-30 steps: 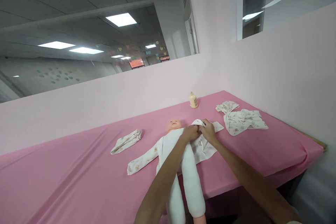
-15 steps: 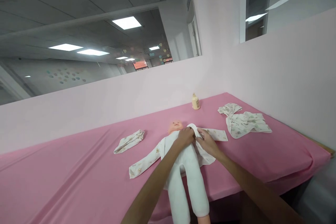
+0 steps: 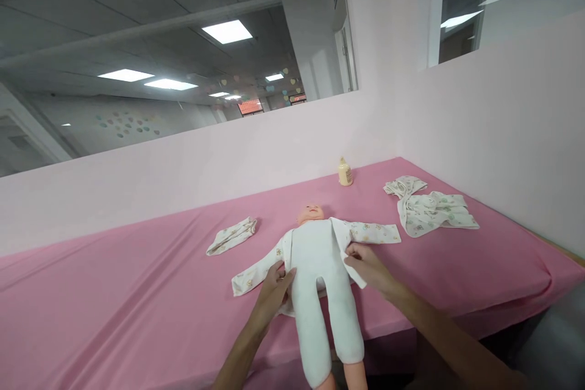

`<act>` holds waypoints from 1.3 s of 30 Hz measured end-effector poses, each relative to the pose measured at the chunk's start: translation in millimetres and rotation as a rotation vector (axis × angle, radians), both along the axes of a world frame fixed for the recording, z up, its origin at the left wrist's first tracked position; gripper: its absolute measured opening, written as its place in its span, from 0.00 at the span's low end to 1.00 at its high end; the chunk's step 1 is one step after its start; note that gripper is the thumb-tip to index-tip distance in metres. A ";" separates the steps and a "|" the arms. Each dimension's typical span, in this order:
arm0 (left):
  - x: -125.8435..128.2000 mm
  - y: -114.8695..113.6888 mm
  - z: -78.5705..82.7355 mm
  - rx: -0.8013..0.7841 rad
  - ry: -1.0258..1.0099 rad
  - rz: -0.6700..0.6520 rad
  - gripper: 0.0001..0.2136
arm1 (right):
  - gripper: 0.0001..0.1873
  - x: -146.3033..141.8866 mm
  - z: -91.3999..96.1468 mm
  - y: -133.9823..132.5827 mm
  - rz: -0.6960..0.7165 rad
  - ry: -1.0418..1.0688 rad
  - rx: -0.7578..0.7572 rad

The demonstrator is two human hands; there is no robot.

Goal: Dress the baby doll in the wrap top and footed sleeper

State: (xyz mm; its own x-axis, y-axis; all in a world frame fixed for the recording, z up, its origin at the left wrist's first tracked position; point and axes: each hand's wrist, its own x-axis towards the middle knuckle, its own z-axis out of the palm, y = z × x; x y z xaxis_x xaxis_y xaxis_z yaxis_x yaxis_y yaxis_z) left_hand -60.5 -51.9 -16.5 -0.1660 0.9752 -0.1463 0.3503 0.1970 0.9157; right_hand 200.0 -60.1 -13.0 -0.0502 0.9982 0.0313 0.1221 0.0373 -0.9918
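Observation:
A baby doll (image 3: pixel 315 253) with a white cloth body lies on its back, its legs toward me. Its arms are in the sleeves of a white patterned baby shirt (image 3: pixel 375 233), which is open at the front. My right hand (image 3: pixel 368 263) pinches the shirt's right-side front flap and holds it out beside the doll's torso. On the other side, my left hand (image 3: pixel 274 289) is closed at the shirt's left-side edge by the doll's hip, thumb against the body. The fingertips there are partly hidden.
A pink sheet (image 3: pixel 150 292) covers the table. A folded patterned cloth (image 3: pixel 232 236) lies left of the doll. Patterned baby clothes (image 3: pixel 434 213) lie at the right. A pale yellow pump bottle (image 3: pixel 345 173) stands near the wall, below a wide window.
My left hand has moved from the doll's upper chest down to its left-side hip. My right hand has shifted slightly down, drawing the flap in beside the torso. The view has shifted slightly.

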 end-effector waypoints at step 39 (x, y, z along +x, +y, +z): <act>27.3 55.1 25.7 0.268 0.437 -0.060 0.24 | 0.16 -31.3 5.9 60.7 -0.326 -0.472 0.238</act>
State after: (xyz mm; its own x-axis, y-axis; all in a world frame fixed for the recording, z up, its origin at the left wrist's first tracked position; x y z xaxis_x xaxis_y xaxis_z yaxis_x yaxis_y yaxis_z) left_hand -33.2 3.3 9.2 -0.0988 0.9786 0.1804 0.7148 -0.0563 0.6970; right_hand 168.7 0.6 -7.1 0.1930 0.9329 0.3041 0.5882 0.1381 -0.7969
